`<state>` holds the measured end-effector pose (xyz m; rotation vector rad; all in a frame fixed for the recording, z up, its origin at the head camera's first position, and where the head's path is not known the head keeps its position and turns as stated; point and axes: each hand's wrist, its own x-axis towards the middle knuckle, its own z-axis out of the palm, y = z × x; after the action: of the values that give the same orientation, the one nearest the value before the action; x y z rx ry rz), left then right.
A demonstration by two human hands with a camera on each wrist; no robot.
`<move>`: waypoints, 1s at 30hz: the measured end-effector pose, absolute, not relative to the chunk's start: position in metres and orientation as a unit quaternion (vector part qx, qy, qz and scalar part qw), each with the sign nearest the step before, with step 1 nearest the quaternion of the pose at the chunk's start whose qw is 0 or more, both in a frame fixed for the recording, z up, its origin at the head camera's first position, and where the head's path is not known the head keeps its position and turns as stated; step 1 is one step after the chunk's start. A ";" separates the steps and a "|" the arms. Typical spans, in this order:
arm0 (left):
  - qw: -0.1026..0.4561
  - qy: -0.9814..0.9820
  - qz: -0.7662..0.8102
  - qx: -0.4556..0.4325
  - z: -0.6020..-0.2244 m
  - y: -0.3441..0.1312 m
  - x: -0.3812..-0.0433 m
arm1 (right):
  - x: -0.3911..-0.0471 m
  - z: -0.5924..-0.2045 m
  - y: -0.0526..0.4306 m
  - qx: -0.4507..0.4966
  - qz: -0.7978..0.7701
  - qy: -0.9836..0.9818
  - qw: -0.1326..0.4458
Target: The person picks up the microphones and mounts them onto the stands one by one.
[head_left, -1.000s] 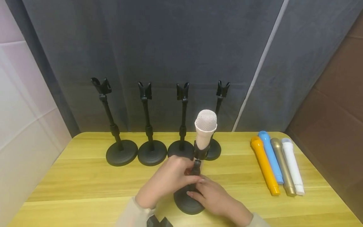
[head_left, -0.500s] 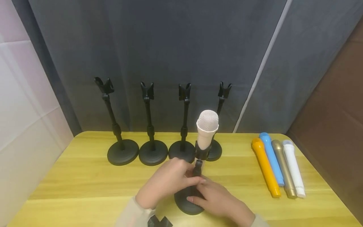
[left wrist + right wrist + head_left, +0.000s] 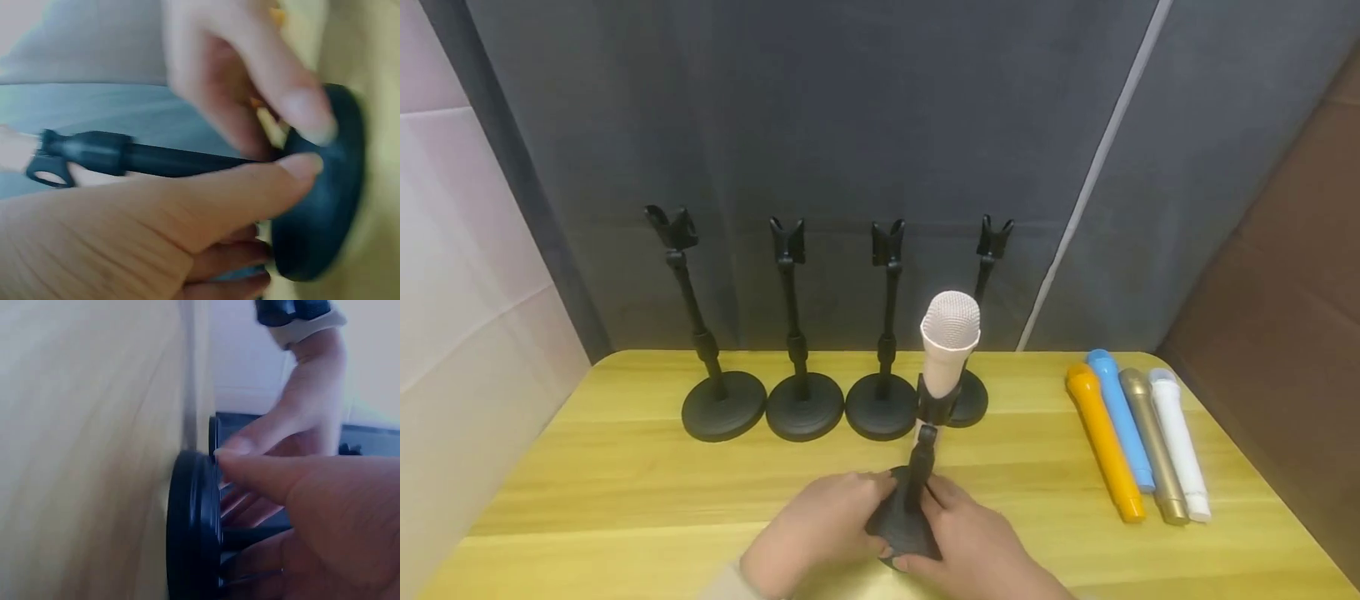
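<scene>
A pale pink microphone [image 3: 951,323] sits tilted in the clip of a black microphone stand [image 3: 921,462] near the table's front. On the left of the stand's round base, my left hand [image 3: 823,527] holds it, thumb toward the front edge. My right hand [image 3: 981,542] grips the right side, its thumb close to the left one. Seen in the left wrist view, both thumbs lie at the base [image 3: 344,181], the pole running between the hands. The right wrist view shows the base [image 3: 192,531] edge-on at the wooden surface; some fingertips are hidden.
Several black stands with bare clips line the back, the leftmost stand [image 3: 707,342] leaning slightly. At right lie an orange microphone [image 3: 1105,442], a blue microphone [image 3: 1122,421], a gold microphone [image 3: 1156,450] and a white microphone [image 3: 1182,446]. A grey curtain [image 3: 850,125] hangs behind the table.
My left hand has left the pole and come down to the base's left side. The right hand has shifted slightly along the base. The stand and its microphone stay nearly in place.
</scene>
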<state>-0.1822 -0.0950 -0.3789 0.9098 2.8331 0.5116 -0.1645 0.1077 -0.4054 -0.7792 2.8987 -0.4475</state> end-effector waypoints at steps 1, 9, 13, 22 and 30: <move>0.055 0.935 0.168 0.307 -0.383 -0.096 -0.180 | -0.162 -0.405 0.107 -0.257 -0.136 0.956 0.049; -0.038 0.931 0.133 0.337 -0.401 -0.088 -0.168 | -0.157 -0.412 0.109 -0.272 -0.074 0.959 0.012; -0.053 0.935 0.057 0.346 -0.405 -0.076 -0.163 | -0.158 -0.410 0.119 -0.269 -0.067 0.960 0.036; -0.097 0.937 -0.044 0.333 -0.413 -0.033 -0.166 | -0.168 -0.408 0.163 -0.266 -0.132 0.954 0.048; -0.120 0.941 -0.044 0.312 -0.415 0.005 -0.176 | -0.168 -0.408 0.191 -0.209 -0.151 0.966 0.026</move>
<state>-0.1757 0.0046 -0.4147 1.0630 3.2067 -0.1484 -0.1682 0.1914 -0.4079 -0.6462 2.9838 -0.4680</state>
